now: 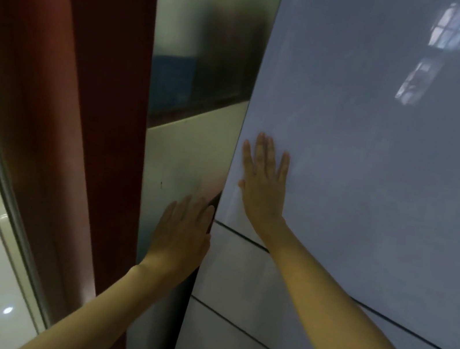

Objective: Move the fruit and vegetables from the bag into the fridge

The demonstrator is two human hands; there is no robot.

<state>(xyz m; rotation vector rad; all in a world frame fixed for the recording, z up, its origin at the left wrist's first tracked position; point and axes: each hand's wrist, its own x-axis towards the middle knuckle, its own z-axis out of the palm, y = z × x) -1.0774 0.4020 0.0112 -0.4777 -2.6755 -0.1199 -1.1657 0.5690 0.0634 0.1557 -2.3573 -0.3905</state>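
R hand [263, 186] flat on the fridge [376, 168] door, fingers straight, holding nothing, prob. pressing it closed. L hand [182, 233] at the door's edge w/ fingers straight, steadying or feeling for the seam. Bag & produce out of view.

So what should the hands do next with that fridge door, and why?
Probably pull the upper fridge door open at its left edge. The left hand is already at that edge, the right hand lies flat on the front, and the door looks closed.
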